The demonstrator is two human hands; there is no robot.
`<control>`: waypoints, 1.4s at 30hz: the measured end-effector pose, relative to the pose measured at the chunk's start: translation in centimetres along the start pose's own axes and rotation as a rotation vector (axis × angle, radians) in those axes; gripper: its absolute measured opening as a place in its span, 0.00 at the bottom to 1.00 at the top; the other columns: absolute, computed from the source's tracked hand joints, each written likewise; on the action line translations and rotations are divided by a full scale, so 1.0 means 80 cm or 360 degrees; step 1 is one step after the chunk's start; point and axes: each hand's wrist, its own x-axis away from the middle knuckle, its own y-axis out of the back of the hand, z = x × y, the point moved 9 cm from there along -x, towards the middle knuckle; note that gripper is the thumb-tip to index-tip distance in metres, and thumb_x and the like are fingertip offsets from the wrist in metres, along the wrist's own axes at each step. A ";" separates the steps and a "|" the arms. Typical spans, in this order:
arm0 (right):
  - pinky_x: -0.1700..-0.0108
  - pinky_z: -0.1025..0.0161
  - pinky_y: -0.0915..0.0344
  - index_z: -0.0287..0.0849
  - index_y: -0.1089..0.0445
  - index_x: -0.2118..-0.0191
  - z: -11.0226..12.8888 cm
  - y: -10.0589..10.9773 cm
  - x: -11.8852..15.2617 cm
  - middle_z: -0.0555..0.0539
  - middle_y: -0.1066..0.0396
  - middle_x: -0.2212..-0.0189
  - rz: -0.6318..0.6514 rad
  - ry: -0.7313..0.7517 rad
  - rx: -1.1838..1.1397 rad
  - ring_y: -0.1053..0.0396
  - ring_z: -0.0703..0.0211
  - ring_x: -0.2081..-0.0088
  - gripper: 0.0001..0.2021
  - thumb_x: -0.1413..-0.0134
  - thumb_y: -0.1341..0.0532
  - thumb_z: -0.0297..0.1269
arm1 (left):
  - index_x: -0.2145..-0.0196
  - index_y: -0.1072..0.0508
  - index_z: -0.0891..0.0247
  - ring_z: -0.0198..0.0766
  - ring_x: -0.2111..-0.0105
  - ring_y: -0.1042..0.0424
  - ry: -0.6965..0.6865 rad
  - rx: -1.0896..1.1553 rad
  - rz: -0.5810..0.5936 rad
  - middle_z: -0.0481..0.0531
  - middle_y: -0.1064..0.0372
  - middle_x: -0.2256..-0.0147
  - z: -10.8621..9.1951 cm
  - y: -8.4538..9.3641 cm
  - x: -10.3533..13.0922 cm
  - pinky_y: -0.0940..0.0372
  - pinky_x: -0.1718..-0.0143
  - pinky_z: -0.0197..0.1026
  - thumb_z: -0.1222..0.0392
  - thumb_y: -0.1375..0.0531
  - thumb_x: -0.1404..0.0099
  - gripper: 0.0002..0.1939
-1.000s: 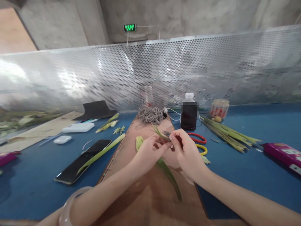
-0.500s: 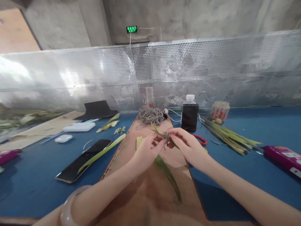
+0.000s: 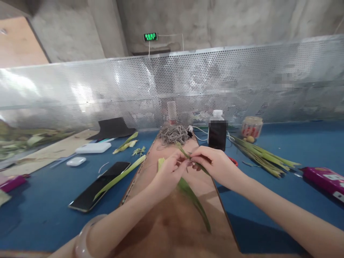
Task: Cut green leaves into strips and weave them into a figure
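Indoors, left hand [image 3: 172, 170] and right hand [image 3: 221, 165] pinching green leaf [image 3: 183, 150] over brown board [image 3: 161, 222], blue tabletop [image 3: 306, 143], perforated screen [image 3: 199, 71], concrete wall [image 3: 228, 21]

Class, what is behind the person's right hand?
Behind the right hand, part of a red loop shows; a dark bottle stands farther back. The hand covers the rest, so what the loop belongs to cannot be seen.

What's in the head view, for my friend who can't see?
A left hand and right hand pinch a green leaf strip above a brown board, with grey cord heaped at its far end. Leftward lies a smartphone; rightward, a white-capped bottle and leaf bundle.
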 end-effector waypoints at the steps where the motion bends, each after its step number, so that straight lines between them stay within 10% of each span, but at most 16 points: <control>1: 0.69 0.66 0.38 0.43 0.32 0.70 0.002 0.001 -0.001 0.51 0.32 0.76 0.0013 0.0003 -0.0002 0.34 0.63 0.74 0.08 0.45 0.47 0.31 | 0.66 0.34 0.63 0.37 0.65 0.31 -0.0015 0.0040 0.0021 0.50 0.31 0.68 -0.003 0.001 0.000 0.38 0.62 0.40 0.62 0.50 0.38 0.06; 14: 0.71 0.70 0.40 0.42 0.34 0.69 0.071 0.038 -0.014 0.52 0.34 0.77 0.0195 0.0234 0.0239 0.35 0.66 0.73 0.11 0.42 0.52 0.29 | 0.65 0.37 0.61 0.33 0.71 0.38 -0.0122 -0.0222 0.0317 0.47 0.38 0.72 -0.084 0.031 0.001 0.42 0.69 0.35 0.60 0.54 0.34 0.08; 26: 0.73 0.68 0.43 0.39 0.39 0.69 -0.014 -0.036 0.018 0.48 0.37 0.74 0.0275 0.0350 0.0259 0.40 0.64 0.74 0.08 0.44 0.53 0.26 | 0.68 0.38 0.62 0.33 0.70 0.37 -0.0001 -0.0735 0.0574 0.47 0.36 0.70 0.003 -0.011 0.004 0.44 0.66 0.34 0.68 0.56 0.36 0.09; 42: 0.76 0.66 0.52 0.40 0.43 0.74 -0.040 -0.055 0.034 0.51 0.41 0.78 0.0357 0.0258 0.0277 0.45 0.65 0.77 0.07 0.49 0.52 0.24 | 0.62 0.37 0.59 0.31 0.64 0.35 0.0095 -0.0620 0.0770 0.46 0.34 0.64 0.032 -0.025 0.016 0.43 0.61 0.30 0.69 0.55 0.36 0.11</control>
